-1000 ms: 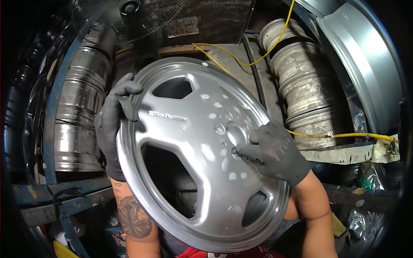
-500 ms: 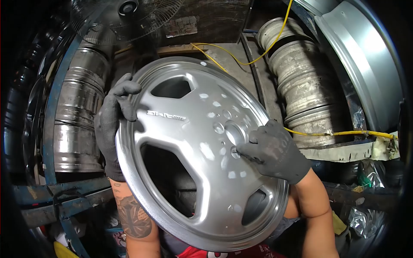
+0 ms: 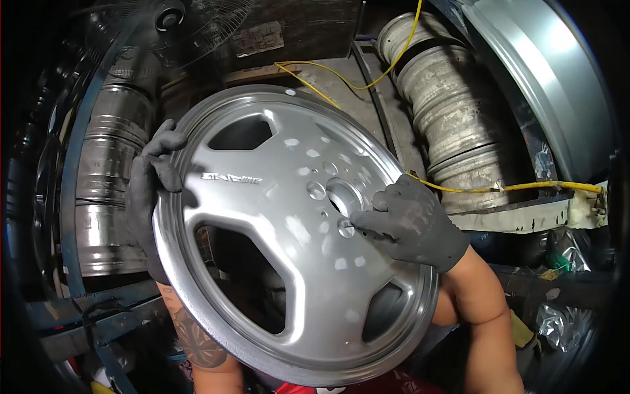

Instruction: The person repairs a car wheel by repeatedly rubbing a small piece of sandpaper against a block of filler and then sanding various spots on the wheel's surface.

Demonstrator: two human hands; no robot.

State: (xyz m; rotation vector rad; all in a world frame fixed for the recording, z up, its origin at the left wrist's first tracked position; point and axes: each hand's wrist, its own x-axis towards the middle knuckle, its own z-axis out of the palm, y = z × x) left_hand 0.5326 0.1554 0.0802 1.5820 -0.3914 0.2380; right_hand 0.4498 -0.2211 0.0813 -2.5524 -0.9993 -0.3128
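Observation:
A silver-grey alloy wheel [image 3: 262,197] with raised lettering and several pale patches on its face is tilted up in front of me. My left hand [image 3: 154,177], in a dark grey glove, grips the wheel's left edge, its fingertips over the outer lip and its palm behind. My right hand [image 3: 410,223], gloved the same way, lies over the right side of the face. One finger stretches to a bolt hole [image 3: 346,228] just below the centre bore [image 3: 341,196]; the others are bent. Nothing shows between its fingers; its underside is hidden.
Stacked bare metal rims stand on the left [image 3: 108,171] and on the right [image 3: 453,111]. A larger silver rim [image 3: 545,79] leans at the upper right. A yellow hose [image 3: 485,189] crosses behind the wheel. A fan [image 3: 169,21] stands at the back left, with blue metal framing [image 3: 98,131] below.
The wheel and my left hand sit slightly further left in view, partly because the view itself has shifted. My right finger stays at the same bolt hole, now pointing straighter across it.

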